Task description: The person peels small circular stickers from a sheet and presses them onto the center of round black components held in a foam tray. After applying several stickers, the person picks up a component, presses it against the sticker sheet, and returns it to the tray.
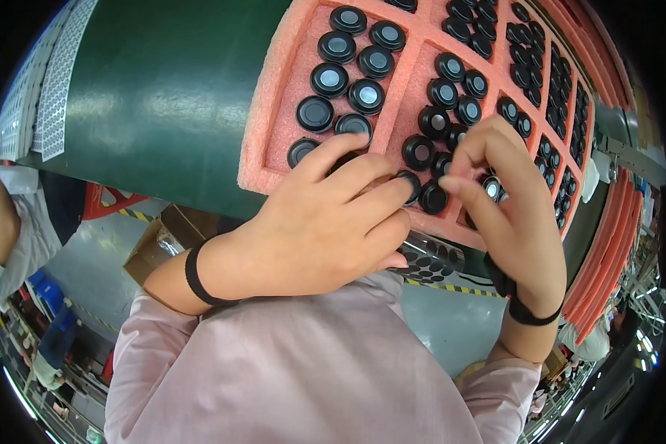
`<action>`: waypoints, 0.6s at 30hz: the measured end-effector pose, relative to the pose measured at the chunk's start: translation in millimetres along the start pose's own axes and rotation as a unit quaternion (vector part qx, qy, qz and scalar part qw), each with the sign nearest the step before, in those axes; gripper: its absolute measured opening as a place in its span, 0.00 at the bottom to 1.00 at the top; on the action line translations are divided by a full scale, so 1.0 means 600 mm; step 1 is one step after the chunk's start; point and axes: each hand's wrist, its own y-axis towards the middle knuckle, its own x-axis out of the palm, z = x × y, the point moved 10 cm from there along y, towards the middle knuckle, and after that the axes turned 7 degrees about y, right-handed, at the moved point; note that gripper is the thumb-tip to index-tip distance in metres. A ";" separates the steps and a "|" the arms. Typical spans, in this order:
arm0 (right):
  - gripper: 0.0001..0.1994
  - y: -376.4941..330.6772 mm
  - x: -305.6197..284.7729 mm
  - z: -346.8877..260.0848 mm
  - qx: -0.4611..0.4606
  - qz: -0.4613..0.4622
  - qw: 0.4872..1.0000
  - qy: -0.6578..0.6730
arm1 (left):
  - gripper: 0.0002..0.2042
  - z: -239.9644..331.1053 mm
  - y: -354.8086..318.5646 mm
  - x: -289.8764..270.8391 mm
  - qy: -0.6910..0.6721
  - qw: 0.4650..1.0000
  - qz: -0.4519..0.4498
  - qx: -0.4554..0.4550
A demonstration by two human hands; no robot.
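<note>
A pink foam tray (255,152) with compartments holds rows of black round caps (315,113). Many caps carry a light grey disc at the centre; a few near my hands have dark centres. My left hand (314,218) lies palm down over the tray's near edge, fingers spread, fingertips on or just above the nearest caps and partly hiding them. Over the neighbouring compartment is my right hand (507,196), its thumb and index finger pinched together above the caps. Whatever that pinch holds, if anything, is too small to make out.
The tray rests on a green work surface (163,96). White dotted sheets (66,81) lie at its far left. Below my hands hangs a clear sheet with black dots (429,263). Pink foam pieces (607,259) are stacked at right. A cardboard box (148,248) and another person (22,222) are at left.
</note>
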 end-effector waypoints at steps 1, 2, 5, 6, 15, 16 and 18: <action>0.08 0.009 0.001 0.008 0.001 -0.001 1.000 0.000 | 0.19 0.000 0.001 0.003 -0.003 1.000 0.004 -0.002; 0.07 0.017 0.005 0.018 0.002 -0.004 1.000 -0.001 | 0.19 -0.001 0.000 0.006 -0.004 1.000 0.003 -0.003; 0.05 0.027 0.013 0.033 0.007 -0.010 1.000 -0.004 | 0.20 -0.002 -0.003 0.019 0.006 1.000 -0.005 0.002; 0.05 0.030 0.015 0.037 0.014 -0.014 1.000 -0.005 | 0.20 -0.004 -0.003 0.020 0.005 1.000 -0.006 0.000; 0.04 0.034 0.022 0.043 0.020 -0.017 0.999 -0.021 | 0.20 -0.007 -0.004 0.026 -0.015 1.000 -0.019 -0.004; 0.04 0.034 0.022 0.042 0.016 -0.017 0.999 -0.028 | 0.20 -0.007 -0.005 0.026 -0.016 1.000 -0.019 -0.005; 0.04 0.034 0.023 0.042 0.017 -0.017 0.999 -0.029 | 0.21 -0.007 -0.005 0.026 -0.017 1.000 -0.019 -0.006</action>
